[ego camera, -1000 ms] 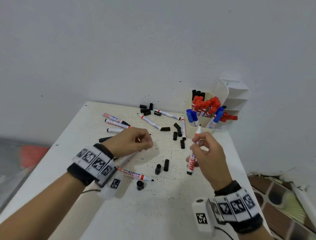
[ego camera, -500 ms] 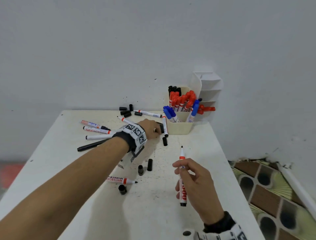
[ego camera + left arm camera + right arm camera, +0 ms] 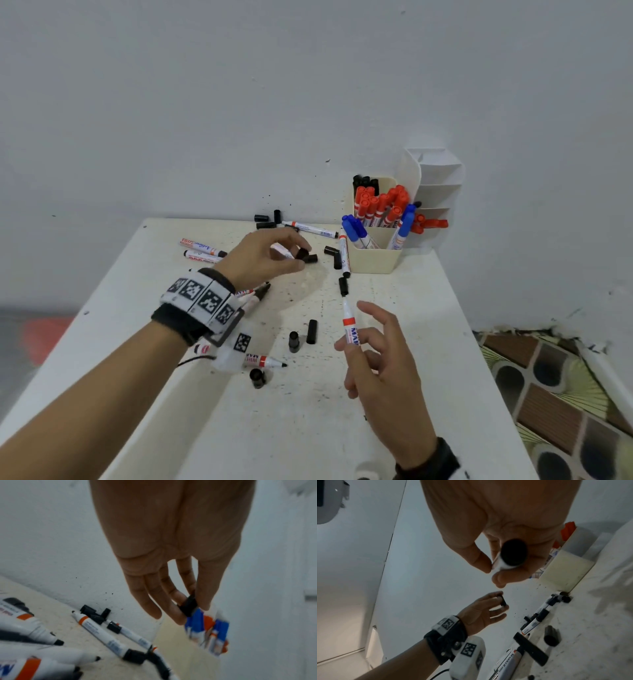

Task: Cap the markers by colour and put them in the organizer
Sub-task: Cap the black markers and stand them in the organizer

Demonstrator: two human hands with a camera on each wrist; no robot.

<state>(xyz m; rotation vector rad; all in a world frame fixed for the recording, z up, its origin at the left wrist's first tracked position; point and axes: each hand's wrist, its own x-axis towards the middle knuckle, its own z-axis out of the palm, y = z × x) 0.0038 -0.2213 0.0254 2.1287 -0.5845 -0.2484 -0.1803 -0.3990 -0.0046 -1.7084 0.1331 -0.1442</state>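
A white table point(image 3: 394, 428) stands against a pale wall. At its far right corner a cream organizer point(image 3: 375, 262) holds capped red, blue and black markers. Above the table's middle, the left hand point(image 3: 260, 260) pinches a black cap point(image 3: 302, 254). Nearer the front edge, the right hand point(image 3: 383, 373) grips an uncapped marker point(image 3: 350, 323), tip toward the organizer. Loose caps and markers lie scattered toward the far edge.
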